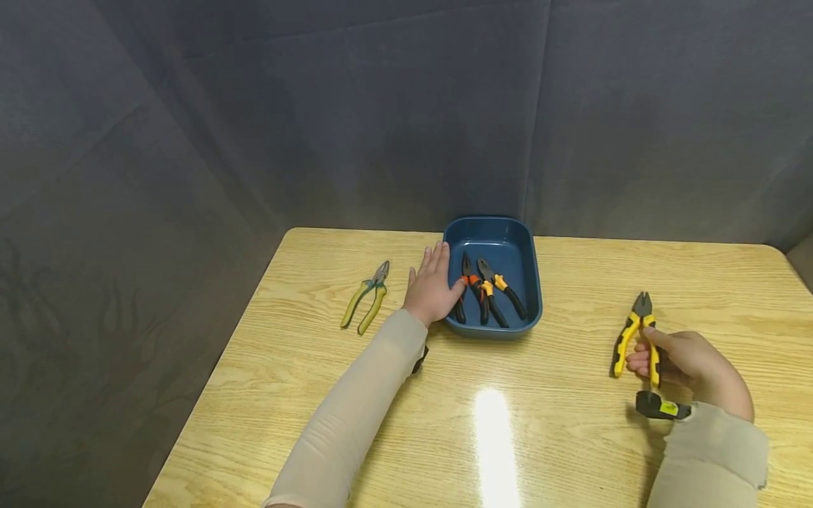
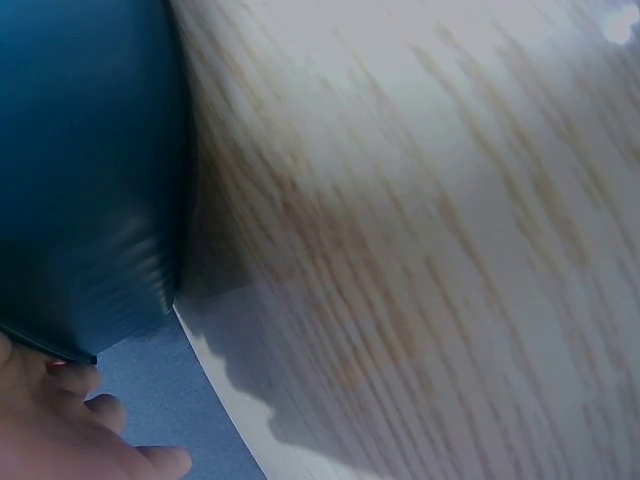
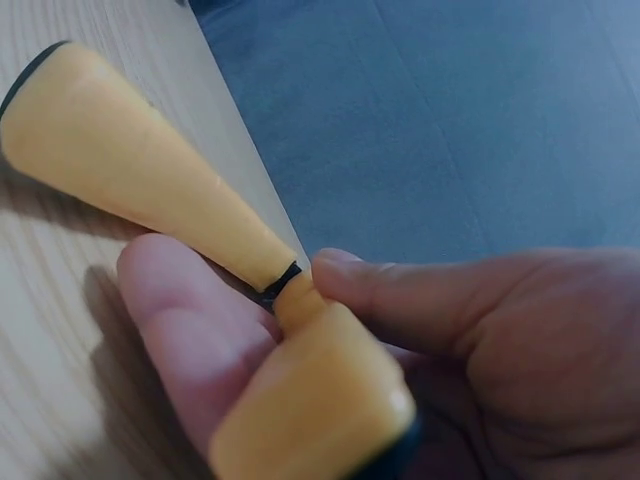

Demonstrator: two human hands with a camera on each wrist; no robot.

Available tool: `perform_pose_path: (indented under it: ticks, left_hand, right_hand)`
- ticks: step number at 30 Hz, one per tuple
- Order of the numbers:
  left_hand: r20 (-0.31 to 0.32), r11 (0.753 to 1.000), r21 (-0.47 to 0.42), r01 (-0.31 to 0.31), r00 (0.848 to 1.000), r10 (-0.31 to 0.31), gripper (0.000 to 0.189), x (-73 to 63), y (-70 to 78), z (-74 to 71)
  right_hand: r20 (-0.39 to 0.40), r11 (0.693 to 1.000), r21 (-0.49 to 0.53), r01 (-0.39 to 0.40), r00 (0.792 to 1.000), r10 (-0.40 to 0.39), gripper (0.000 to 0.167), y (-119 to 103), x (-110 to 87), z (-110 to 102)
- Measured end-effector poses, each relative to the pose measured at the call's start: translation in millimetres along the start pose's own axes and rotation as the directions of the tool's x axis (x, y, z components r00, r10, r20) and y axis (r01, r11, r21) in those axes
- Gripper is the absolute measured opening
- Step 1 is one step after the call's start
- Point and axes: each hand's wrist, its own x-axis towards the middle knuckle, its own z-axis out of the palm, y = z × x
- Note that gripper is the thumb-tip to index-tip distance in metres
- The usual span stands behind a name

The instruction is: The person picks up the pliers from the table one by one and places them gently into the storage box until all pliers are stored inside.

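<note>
My right hand [image 1: 701, 367] pinches one handle of a pair of yellow-and-black pliers [image 1: 625, 346], whose dark jaws point away from me. Up close in the right wrist view, thumb and fingers grip the yellow handle [image 3: 320, 390]. My left hand [image 1: 434, 286] rests against the left side of a blue bin [image 1: 536, 282], fingers straight along its rim and thumb over the edge. Inside that bin lie orange-and-black pliers [image 1: 478, 288] and black pliers with light orange handle parts [image 1: 510, 296]. In the left wrist view, fingertips [image 2: 75, 378] touch the bin's rim.
Left of the bin, pliers with yellow-green handles [image 1: 375, 310] lie on the wooden table [image 1: 559, 423]. A dark cloth [image 1: 381, 120] hangs behind the table's far edge. Glare shows on the tabletop in front of the bin.
</note>
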Motion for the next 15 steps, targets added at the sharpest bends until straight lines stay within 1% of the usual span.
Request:
perform_pose_path:
  ticks: [6,15]
  left_hand:
    - [-0.004,1.000,0.002,0.003,1.000,-0.003,0.079,0.2,0.2,-0.2]
    - [-0.006,1.000,-0.005,-0.004,1.000,0.004,0.079,0.4,-1.1,0.9]
  right_hand:
    - [0.008,1.000,-0.004,0.007,1.000,-0.007,0.050,-0.6,0.5,0.2]
    - [-0.010,1.000,-0.009,0.008,1.000,-0.008,0.050,-1.4,-0.5,2.5]
